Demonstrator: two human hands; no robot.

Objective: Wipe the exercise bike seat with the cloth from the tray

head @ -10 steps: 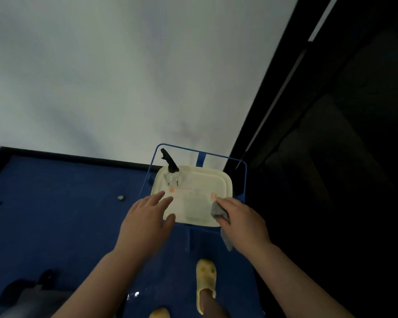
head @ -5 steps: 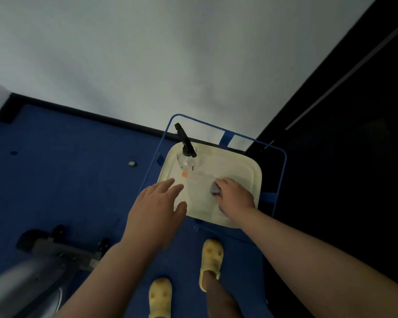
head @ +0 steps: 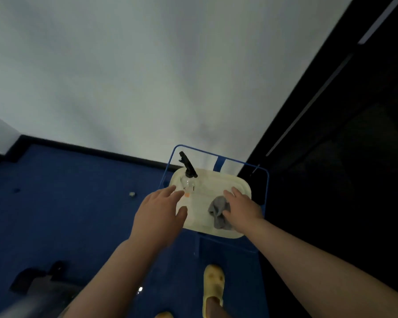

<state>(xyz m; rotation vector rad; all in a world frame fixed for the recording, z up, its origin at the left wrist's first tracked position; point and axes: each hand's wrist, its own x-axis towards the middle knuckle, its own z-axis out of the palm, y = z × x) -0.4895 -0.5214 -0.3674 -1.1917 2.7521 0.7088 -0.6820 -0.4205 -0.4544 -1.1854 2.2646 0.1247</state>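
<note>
The grey cloth (head: 219, 212) lies crumpled on the cream tray (head: 244, 187), the right hand (head: 242, 208) touching it, fingers spread, its grip unclosed. The left hand (head: 157, 213) hovers open and empty near the spray bottle (head: 188, 173). Step in hand looks like picking up; next, pinch and lift the cloth

cloth (head: 219, 211) on tray (head: 218, 177), spray bottle (head: 188, 173) at its back-left corner

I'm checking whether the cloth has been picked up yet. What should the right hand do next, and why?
Probably close the fingers around the grey cloth and lift it. The right hand lies open, only touching the cloth, which sits crumpled on the cream tray. The left hand hovers open near the spray bottle.
</note>
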